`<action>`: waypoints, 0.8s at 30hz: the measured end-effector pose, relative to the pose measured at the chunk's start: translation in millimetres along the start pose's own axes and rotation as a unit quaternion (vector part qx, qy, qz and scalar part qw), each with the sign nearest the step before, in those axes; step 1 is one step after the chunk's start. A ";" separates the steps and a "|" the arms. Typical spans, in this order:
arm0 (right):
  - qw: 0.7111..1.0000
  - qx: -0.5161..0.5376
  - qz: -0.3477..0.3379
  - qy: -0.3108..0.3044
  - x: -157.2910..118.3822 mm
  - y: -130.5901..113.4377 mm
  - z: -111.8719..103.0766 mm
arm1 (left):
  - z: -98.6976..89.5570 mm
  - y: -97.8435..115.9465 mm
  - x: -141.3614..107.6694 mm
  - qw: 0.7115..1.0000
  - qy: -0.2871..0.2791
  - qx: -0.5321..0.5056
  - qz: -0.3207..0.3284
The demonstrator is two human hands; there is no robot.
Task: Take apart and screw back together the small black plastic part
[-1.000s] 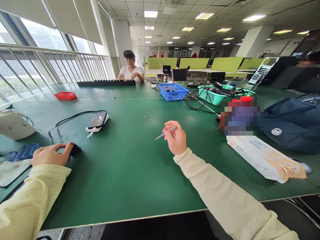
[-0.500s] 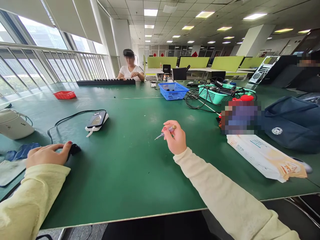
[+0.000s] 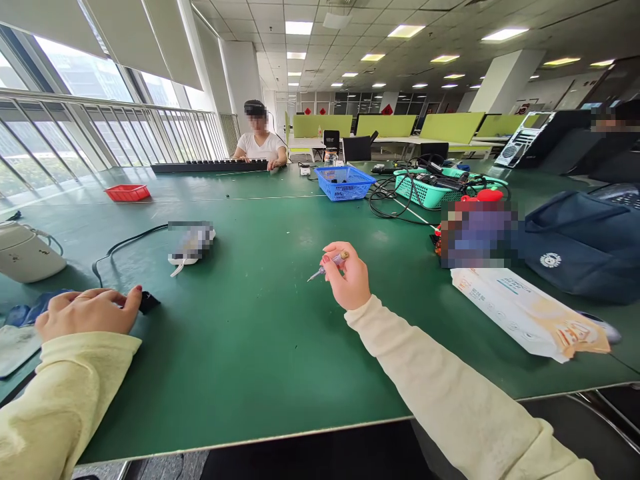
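My right hand is closed round a small screwdriver with a clear, purplish handle. Its thin metal tip points left and down, over the middle of the green table. At the left, my left hand is low over the table, fingers spread and a little bent. Just beyond its thumb lies a small black object, partly hidden by the hand; its kind cannot be made out. Blue crumpled material shows behind the fingers of that hand.
A blurred device on a cable lies ahead of my left hand. Farther off are a red tray, a blue basket and a green basket of cables. On the right sit a wipes pack and navy bag. A person sits opposite.
My left hand has shifted slightly left, its fingers more spread, and the black object shows more beside the thumb. My right hand keeps the screwdriver in nearly the same place.
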State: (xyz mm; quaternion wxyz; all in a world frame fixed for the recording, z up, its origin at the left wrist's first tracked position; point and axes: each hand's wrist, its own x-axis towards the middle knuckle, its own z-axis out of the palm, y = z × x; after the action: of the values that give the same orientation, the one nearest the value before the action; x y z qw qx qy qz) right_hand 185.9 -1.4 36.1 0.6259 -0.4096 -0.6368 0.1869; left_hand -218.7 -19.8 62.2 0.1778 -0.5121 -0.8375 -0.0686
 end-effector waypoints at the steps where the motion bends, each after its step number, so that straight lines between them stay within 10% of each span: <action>1: 1.000 -0.001 0.002 -0.002 0.0 -0.5 -0.1 | -0.7 0.5 -1.7 1.000 0.005 0.004 0.010; 16: 1.000 0.009 0.000 -0.008 0.2 -1.4 1.8 | 4.6 -2.8 1.0 0.995 -0.007 0.054 0.087; 24: 1.000 0.012 -0.001 -0.006 0.7 -0.9 1.5 | 15.4 -14.0 5.3 0.999 -0.016 0.024 0.021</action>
State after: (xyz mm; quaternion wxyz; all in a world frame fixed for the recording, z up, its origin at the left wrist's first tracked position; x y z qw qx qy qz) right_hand 184.3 -1.0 37.0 0.6272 -0.4003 -0.6384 0.1970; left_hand -236.8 -17.3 50.8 0.1775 -0.5260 -0.8309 -0.0368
